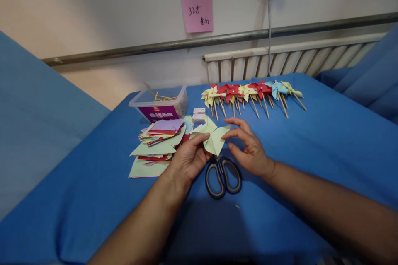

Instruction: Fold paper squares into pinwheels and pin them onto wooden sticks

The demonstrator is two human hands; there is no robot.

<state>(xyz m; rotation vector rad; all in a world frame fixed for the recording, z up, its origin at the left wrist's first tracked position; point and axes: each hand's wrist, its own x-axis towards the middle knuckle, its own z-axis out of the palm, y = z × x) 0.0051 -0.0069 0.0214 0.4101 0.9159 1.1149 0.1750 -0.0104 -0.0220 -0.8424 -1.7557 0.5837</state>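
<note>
A pale green paper pinwheel piece (214,138), with cut flaps spread out, is pinched by my left hand (191,157), the thumb lying on its near left side. To the right of it is my right hand (247,149). Its fingers are bent and apart; a fingertip reaches the paper's right edge, though I cannot tell if it presses on it. Dark-handled scissors (222,176) lie on the table just below the paper, their blades mostly hidden. Left of my left hand is a stack of coloured paper sheets (158,143), in green, red, yellow and purple.
Behind the stack stands a clear plastic box (161,103) holding wooden sticks (164,98). Small white boxes (199,115) sit beside it. Several finished pinwheels (248,93) lie in a row at the back of the blue-covered table (326,132). A radiator (292,56) is behind.
</note>
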